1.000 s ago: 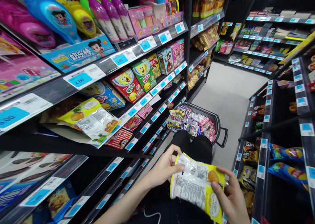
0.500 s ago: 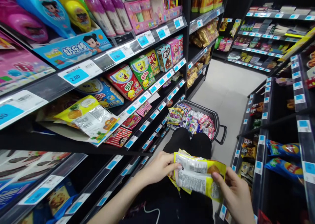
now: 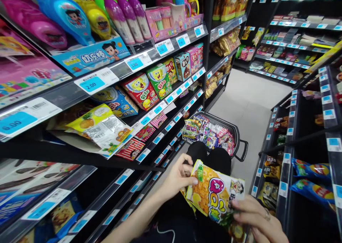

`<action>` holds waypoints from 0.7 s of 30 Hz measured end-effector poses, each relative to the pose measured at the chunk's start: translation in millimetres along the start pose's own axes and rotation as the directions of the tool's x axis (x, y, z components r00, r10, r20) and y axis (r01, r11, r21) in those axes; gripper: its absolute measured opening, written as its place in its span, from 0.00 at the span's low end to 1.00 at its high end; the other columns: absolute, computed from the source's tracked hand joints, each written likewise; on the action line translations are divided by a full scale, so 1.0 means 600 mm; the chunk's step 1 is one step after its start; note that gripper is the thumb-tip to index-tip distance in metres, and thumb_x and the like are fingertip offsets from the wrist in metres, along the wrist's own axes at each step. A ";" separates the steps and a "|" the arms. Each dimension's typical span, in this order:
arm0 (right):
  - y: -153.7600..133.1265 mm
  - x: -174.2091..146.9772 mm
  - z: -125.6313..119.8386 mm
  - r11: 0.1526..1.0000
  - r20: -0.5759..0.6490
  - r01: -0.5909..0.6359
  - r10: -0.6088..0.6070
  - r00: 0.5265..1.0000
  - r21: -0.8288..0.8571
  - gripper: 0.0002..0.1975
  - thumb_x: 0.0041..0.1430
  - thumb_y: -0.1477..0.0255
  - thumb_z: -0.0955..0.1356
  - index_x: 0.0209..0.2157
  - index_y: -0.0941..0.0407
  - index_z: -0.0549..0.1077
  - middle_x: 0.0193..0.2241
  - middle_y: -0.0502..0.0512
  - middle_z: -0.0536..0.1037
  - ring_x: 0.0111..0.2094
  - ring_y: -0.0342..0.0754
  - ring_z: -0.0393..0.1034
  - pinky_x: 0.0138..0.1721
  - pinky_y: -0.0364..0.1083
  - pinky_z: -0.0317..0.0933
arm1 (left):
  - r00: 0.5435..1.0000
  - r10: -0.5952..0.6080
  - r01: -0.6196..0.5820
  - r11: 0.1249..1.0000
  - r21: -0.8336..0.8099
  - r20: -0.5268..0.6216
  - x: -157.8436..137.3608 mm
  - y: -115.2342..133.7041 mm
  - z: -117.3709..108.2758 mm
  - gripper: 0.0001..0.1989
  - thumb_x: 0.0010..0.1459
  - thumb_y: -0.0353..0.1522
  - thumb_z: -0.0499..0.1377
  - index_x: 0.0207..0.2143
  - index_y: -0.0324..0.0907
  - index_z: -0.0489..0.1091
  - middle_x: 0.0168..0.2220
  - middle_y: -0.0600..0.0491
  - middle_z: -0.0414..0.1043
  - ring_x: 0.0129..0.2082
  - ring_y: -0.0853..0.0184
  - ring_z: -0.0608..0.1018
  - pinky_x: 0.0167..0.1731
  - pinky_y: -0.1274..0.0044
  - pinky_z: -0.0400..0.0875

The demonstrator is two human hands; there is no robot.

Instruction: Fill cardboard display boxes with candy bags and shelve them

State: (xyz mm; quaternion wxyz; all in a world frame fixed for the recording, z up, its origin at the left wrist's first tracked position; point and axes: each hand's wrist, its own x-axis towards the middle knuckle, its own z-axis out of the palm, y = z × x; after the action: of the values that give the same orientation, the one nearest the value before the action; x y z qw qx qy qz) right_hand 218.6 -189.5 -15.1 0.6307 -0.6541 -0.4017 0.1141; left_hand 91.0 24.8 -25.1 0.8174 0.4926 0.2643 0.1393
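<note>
A yellow bag of gummy candy (image 3: 211, 191) is held in front of my lap, its printed front with big QQ lettering facing up. My left hand (image 3: 181, 175) pinches the bag's left edge between thumb and fingers. At the opposite end, the fingers and thumb of my right hand (image 3: 258, 212) grip its lower right corner. More yellow wrapper shows beneath the bag near my left hand; whether it is a separate bag I cannot tell. Just beyond my knees, a black shopping basket (image 3: 236, 136) on the floor holds a heap of colourful candy bags (image 3: 211, 138).
Snack shelves line my left, with a pineapple-print bag (image 3: 100, 127) lying in an opened carton and cartoon boxes (image 3: 141, 89) behind it. Low shelving on my right holds blue snack bags (image 3: 312, 191). A pale floor aisle (image 3: 248, 97) runs ahead to more shelves.
The gummy candy bag has turned over, from its text-covered back to its printed front. My right hand has shifted slightly lower and to the right, while the left keeps its pinch.
</note>
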 end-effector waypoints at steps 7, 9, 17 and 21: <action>0.044 0.022 0.029 0.724 -0.041 -0.649 0.674 0.737 0.235 0.25 0.48 0.61 0.74 0.47 0.57 0.75 0.39 0.63 0.82 0.34 0.58 0.78 0.30 0.49 0.74 | 0.977 0.056 -0.019 0.984 0.179 -0.206 0.007 0.014 0.035 0.19 0.41 0.42 0.70 0.20 0.37 0.68 0.17 0.57 0.69 0.19 0.73 0.69 0.22 0.81 0.64; 0.050 0.021 0.030 0.755 -0.056 -0.649 0.654 0.754 0.094 0.19 0.47 0.57 0.73 0.33 0.59 0.80 0.29 0.59 0.82 0.29 0.57 0.77 0.27 0.47 0.72 | 0.956 0.124 -0.047 0.959 0.280 -0.264 0.003 0.011 0.038 0.18 0.44 0.42 0.68 0.19 0.38 0.67 0.15 0.59 0.65 0.17 0.74 0.65 0.19 0.82 0.60; 0.032 0.007 0.039 0.879 -0.163 -0.189 0.129 0.978 -0.438 0.19 0.58 0.58 0.67 0.21 0.55 0.75 0.12 0.50 0.69 0.13 0.44 0.61 0.18 0.43 0.54 | 0.900 0.371 -0.214 0.834 0.509 -0.228 0.006 0.023 0.020 0.20 0.58 0.46 0.55 0.24 0.39 0.67 0.19 0.57 0.62 0.20 0.72 0.64 0.22 0.80 0.58; 0.020 0.018 0.047 0.879 -0.113 -0.143 0.102 0.988 -0.455 0.20 0.62 0.59 0.64 0.20 0.54 0.72 0.13 0.50 0.69 0.14 0.44 0.63 0.18 0.43 0.55 | 0.921 0.388 -0.317 0.683 0.658 0.041 0.004 0.039 0.009 0.18 0.60 0.45 0.52 0.26 0.41 0.67 0.19 0.57 0.60 0.18 0.71 0.63 0.21 0.79 0.55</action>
State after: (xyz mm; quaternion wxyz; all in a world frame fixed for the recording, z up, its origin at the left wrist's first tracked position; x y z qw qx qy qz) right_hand 211.6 -160.0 -27.3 0.4654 -0.8136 -0.3475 0.0268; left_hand 97.0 33.1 -3.1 0.5365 0.7799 0.2376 0.2179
